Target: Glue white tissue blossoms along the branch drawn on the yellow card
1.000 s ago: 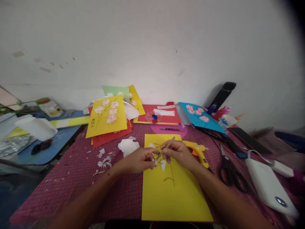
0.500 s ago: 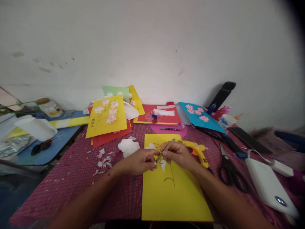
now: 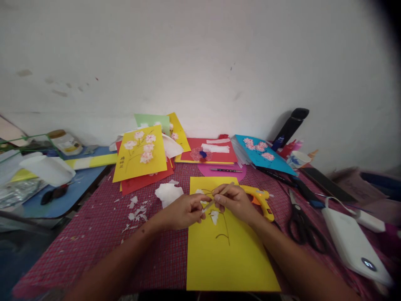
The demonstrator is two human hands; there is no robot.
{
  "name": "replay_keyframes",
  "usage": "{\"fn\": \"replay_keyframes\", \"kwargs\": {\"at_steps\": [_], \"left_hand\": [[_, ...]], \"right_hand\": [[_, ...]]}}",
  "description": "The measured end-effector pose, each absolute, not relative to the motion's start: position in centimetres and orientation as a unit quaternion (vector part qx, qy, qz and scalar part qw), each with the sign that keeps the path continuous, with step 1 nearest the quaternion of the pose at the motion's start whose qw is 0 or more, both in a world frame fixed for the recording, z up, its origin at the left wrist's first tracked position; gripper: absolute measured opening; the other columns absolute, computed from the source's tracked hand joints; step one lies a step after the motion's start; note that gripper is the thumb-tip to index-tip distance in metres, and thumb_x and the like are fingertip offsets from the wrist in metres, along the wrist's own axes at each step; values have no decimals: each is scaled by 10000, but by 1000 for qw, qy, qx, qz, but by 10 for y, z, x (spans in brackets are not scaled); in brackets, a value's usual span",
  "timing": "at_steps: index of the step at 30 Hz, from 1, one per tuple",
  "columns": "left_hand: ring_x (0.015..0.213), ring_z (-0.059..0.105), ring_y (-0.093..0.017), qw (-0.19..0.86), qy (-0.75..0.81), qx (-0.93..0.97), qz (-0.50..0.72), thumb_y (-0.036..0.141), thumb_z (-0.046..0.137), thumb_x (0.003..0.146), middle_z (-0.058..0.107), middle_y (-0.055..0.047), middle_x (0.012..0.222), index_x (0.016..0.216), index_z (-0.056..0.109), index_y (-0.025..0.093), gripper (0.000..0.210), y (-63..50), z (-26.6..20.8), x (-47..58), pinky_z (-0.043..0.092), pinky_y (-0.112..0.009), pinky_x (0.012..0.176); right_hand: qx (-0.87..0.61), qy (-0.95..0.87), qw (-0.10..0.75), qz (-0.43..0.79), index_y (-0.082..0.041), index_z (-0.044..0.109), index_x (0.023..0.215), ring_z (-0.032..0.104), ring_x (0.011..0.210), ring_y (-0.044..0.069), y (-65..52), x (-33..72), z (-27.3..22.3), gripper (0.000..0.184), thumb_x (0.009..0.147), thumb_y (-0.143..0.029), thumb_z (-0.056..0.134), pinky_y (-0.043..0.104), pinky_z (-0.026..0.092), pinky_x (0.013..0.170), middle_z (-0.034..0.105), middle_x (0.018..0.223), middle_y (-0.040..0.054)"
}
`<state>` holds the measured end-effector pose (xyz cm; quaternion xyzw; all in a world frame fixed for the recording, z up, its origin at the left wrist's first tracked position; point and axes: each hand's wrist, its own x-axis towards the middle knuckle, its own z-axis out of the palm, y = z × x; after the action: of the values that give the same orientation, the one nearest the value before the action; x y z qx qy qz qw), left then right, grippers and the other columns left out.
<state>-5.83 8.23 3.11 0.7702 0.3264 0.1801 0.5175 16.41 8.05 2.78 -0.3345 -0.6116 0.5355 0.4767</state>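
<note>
The right hand [image 3: 233, 202] grips a thin stick [image 3: 209, 205] between thumb and fingers, its upper end poking out above them. The stick slants down toward the left hand [image 3: 186, 211], whose fingertips are pinched on a white bit [image 3: 203, 211] at the stick's lower tip. Both hands are above the upper half of a yellow sheet [image 3: 228, 267], which runs from the middle of the tabletop [image 3: 103, 238] to its near edge. Dark curved lines mark the sheet, and a white scrap [image 3: 214, 217] lies on it just below the fingers.

Left of the sheet's far left corner, beyond the left hand, lies white paper [image 3: 168, 193], with torn scraps [image 3: 138, 214] farther toward the tabletop's left edge. A glue gun [image 3: 265, 204] is just beside the sheet's right edge, near the right hand. Scissors [image 3: 302, 230] and a white power bank [image 3: 354, 242] lie toward the tabletop's right edge. Along the far edge are a stack of flower cards [image 3: 140, 152] at the left, a red sheet [image 3: 191, 155] in the middle, and a blue card [image 3: 263, 158] with pink flowers at the right.
</note>
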Motion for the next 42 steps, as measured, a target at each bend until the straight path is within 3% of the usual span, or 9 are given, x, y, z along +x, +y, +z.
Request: {"fn": "replay_keyframes", "kwargs": {"at_steps": [4,10,15,18,24,31,36,42], "left_hand": [[628,620,-128,515,322,772,184,139,489,849,669,-18,766,1378,453,206,534,82,31,-59,417,-204,533],[634,626,-127,496,330,776,208,174,480,880,667,-17,789,1362,465,219,484,78,31,-57,448,-221,562],[787,654,-152,522,345,732,269,245,525,899,648,-10,814,1328,507,213,431,80,33,-53,497,-276,722],[804,640,-152,535,353,712,286,233,576,866,612,7,780,1302,529,209,439,83,30,-52,485,-262,716],[1013,650,-208,580,338,680,295,199,612,836,639,-30,906,1275,535,212,446,86,23,-53,474,-283,790],[786,614,-143,562,355,678,314,257,623,840,662,-22,881,1165,586,188,335,85,30,-52,450,-258,699],[765,596,-131,568,353,671,319,294,627,841,672,-34,887,1017,637,156,224,85,30,-51,447,-252,696],[732,596,-126,579,376,646,325,324,651,822,659,-31,854,983,641,145,241,88,24,-52,467,-262,690]], "right_hand": [[-324,-611,475,544,-174,708,865,575,514,88,80,166,26,148,828,-317,711,215,480,483,634,713,6],[-333,-612,482,531,-169,706,809,568,509,95,81,166,28,186,833,-354,697,231,473,469,639,747,21],[-353,-602,510,502,-169,679,723,557,496,99,83,167,31,225,839,-361,691,238,457,456,638,731,24],[-354,-591,526,499,-167,666,684,558,495,93,84,168,30,240,843,-345,690,237,453,464,641,740,23],[-357,-582,526,507,-173,692,754,565,495,100,84,168,30,196,840,-350,695,242,455,466,653,731,22],[-366,-571,532,507,-172,684,833,571,495,115,85,169,28,185,839,-356,696,248,448,461,666,686,18],[-373,-559,529,519,-169,655,894,557,479,116,84,168,29,203,837,-361,691,244,438,451,669,642,12],[-367,-554,530,526,-176,632,881,555,459,114,85,167,29,215,829,-374,697,239,434,435,676,640,7]]}}
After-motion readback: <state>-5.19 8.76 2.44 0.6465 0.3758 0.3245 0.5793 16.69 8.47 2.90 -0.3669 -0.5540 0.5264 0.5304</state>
